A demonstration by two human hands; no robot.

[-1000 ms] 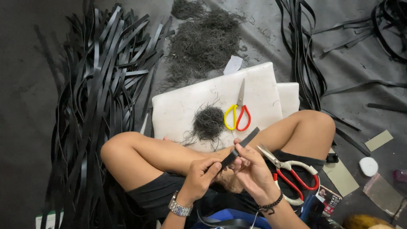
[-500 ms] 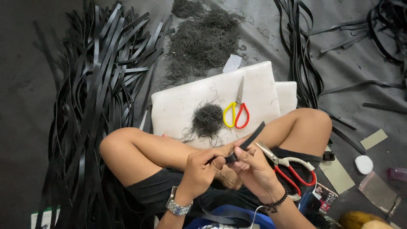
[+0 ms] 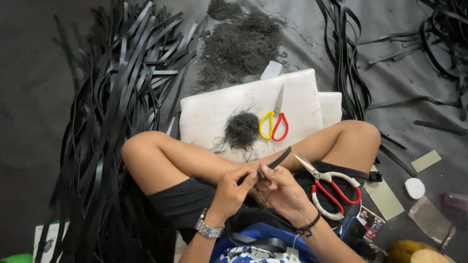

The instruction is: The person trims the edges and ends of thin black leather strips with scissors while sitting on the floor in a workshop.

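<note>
Both hands meet over my crossed legs. My left hand (image 3: 233, 191), with a metal watch on its wrist, pinches the near end of a short black strip (image 3: 276, 160). My right hand (image 3: 284, 191), with a bead bracelet, grips the same strip from the other side; the strip sticks up and to the right from the fingers. Red-and-white scissors (image 3: 331, 189) lie on my right thigh, just right of that hand. Ahead of my knees a white board (image 3: 219, 112) carries a clump of black threads (image 3: 242, 130) and yellow-and-red scissors (image 3: 274, 121).
A big heap of long black strips (image 3: 112, 126) covers the floor to the left. A pile of black fluff (image 3: 239, 46) lies beyond the board. More black strips (image 3: 351, 68) trail at the right. Beige cards (image 3: 425, 160), a white oval object (image 3: 414, 188) and a clear bag (image 3: 429, 219) sit at the lower right.
The strip's free end has swung slightly up and right while both hands shifted a little toward my body. The scissors and board stayed put.
</note>
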